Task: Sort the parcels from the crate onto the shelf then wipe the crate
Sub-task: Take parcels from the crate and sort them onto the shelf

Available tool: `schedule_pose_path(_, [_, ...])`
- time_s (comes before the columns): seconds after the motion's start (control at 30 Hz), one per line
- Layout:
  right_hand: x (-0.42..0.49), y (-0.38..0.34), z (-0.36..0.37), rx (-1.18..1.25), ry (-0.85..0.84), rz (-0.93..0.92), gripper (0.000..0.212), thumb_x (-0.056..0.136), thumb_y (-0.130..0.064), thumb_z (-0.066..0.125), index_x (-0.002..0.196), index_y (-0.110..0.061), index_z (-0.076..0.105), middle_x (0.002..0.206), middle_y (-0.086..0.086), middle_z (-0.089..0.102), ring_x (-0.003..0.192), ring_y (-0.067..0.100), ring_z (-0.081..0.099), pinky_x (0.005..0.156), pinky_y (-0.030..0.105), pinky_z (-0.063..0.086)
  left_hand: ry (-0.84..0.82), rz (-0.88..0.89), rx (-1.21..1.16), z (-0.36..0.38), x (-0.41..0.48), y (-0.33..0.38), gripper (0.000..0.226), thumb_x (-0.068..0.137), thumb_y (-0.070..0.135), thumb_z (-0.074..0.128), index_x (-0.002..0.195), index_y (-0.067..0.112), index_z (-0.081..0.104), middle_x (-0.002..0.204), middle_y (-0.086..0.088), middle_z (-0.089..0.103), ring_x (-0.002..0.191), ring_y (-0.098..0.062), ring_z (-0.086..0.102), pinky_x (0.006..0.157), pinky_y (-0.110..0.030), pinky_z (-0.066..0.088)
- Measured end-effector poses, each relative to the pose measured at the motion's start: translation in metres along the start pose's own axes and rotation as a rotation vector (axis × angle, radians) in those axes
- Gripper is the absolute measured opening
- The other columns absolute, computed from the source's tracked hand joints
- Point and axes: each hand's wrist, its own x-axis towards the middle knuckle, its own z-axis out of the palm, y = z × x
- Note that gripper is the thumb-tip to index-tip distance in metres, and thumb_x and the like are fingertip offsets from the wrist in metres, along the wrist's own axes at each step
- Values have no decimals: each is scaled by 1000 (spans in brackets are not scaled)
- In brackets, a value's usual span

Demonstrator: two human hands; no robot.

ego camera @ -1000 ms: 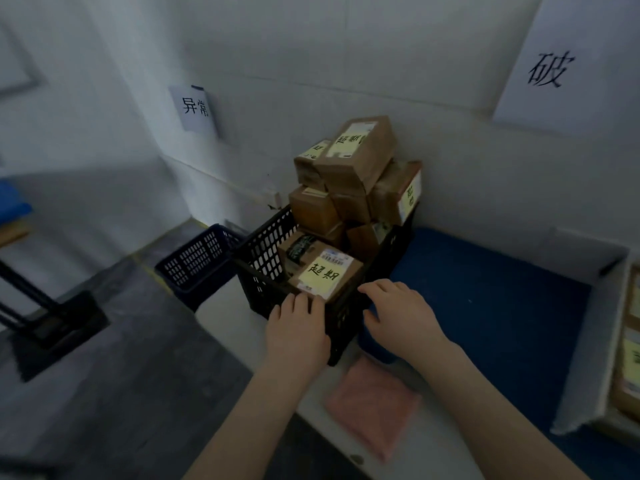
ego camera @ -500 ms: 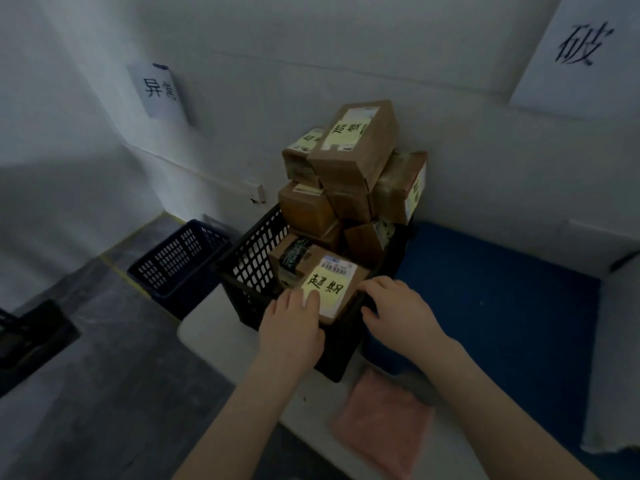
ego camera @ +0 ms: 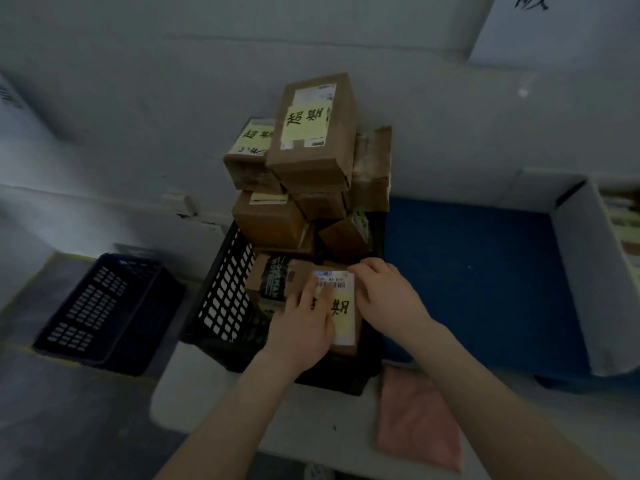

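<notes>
A black slatted crate stands on the white table, piled high with brown cardboard parcels that carry yellow handwritten notes. The topmost parcel leans against the wall. At the crate's near end lies a parcel with a barcode label and a yellow note. My left hand rests flat on its left side, covering part of the note. My right hand curls over its right edge. Both hands are on this parcel, which still sits in the crate. A pink cloth lies on the table to the right of my arms.
A dark blue basket sits on the floor to the left of the table. A blue-lined shelf surface spreads right of the crate, bounded by a white divider. More labelled parcels show beyond the divider at the far right. Paper signs hang on the wall.
My hands have moved from the crate's near rim up onto the front parcel, left over its label, right around its right edge. The view has shifted closer and lower.
</notes>
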Motion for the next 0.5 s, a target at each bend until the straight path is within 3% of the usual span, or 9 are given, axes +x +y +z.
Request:
schedule_pose_path(0.13, [-4, -13, 9, 136, 5, 90, 34, 94, -10, 44, 127, -15, 52, 131, 4, 44, 101, 19, 53, 82, 27, 47, -2, -29, -53, 0, 6, -26, 59, 100, 37, 26, 153, 22, 6, 161, 0, -1, 142, -30, 14, 103, -50, 39])
schedule_pose_path(0.23, [-2, -29, 20, 166, -7, 103, 33, 95, -15, 47, 127, -16, 51, 131, 4, 42, 94, 18, 56, 76, 25, 47, -8, -20, -178, 0, 6, -42, 57, 100, 37, 27, 152, 28, 7, 161, 2, 1, 144, -27, 12, 106, -49, 36])
schedule_pose_path(0.5, [-5, -45, 50, 225, -59, 179, 55, 88, -18, 55, 141, -19, 37, 149, -2, 18, 117, 22, 49, 94, 35, 48, 6, 177, -258, 9, 7, -54, 58, 101, 31, 30, 154, 20, 6, 161, 3, -3, 147, -21, 7, 115, -39, 26])
